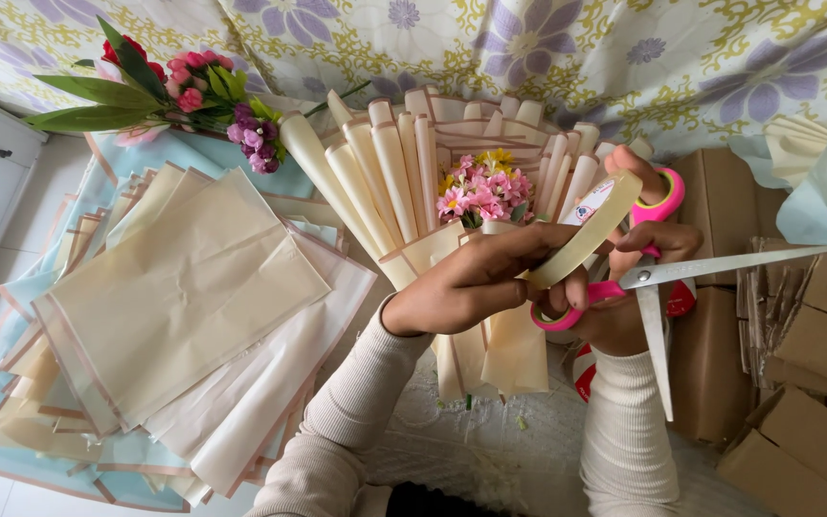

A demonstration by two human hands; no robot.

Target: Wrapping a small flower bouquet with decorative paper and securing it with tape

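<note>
Left hand [471, 287] pinches a strip of tape [591, 230], pulled taut up toward the right thumb; right hand [638, 278] clenched in the pink handles of scissors [662, 287], blades wide open — one pointing right, one down; tape sits just in front of the bouquet [452, 201], cream paper rolls fanned round small pink and yellow flowers; stack of cream sheets [184, 297] to the left; loose flowers [184, 91] top left; cardboard boxes [796, 421] right.
</note>
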